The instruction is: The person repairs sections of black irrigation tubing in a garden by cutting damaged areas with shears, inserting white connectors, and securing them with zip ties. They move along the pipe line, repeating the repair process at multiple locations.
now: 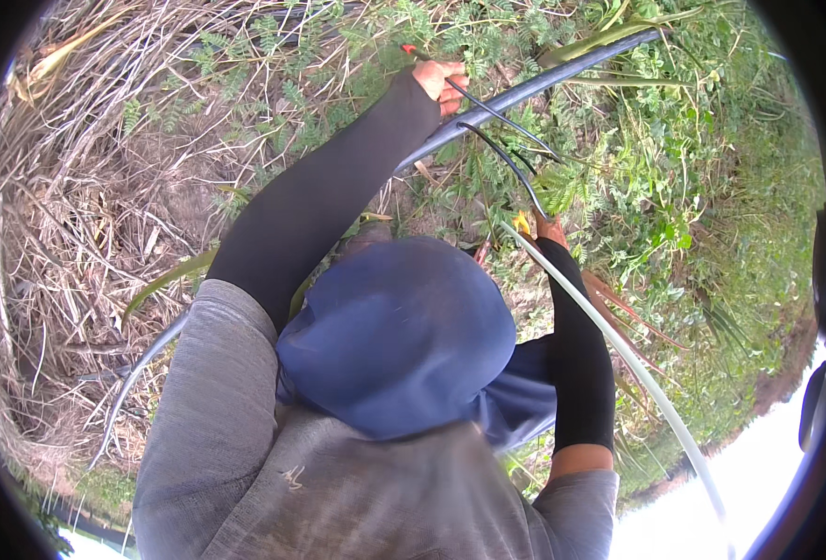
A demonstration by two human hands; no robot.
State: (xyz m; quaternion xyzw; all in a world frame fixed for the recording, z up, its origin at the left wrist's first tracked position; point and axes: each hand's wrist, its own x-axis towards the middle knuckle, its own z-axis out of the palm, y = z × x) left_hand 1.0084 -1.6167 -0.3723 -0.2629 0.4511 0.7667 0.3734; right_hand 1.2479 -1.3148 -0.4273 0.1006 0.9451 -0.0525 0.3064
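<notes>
Pinching the thin black tube (489, 109) near the black pipe (548, 78), the left hand (443, 82) probably has the best spot on light, springy stuff; can't tell the right hand's (551, 230) grip.

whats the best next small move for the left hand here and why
Probably lift the thin black tube slightly clear of the thick black pipe, since the left hand holds it and it crosses over the pipe.

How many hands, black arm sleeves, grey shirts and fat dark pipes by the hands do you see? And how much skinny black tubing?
Hands: 2 (left hand, right hand)
Black arm sleeves: 2
Grey shirt: 1
Fat dark pipe: 1
Total: 6
Skinny black tubing overlaps; can't tell how many pieces.
</notes>
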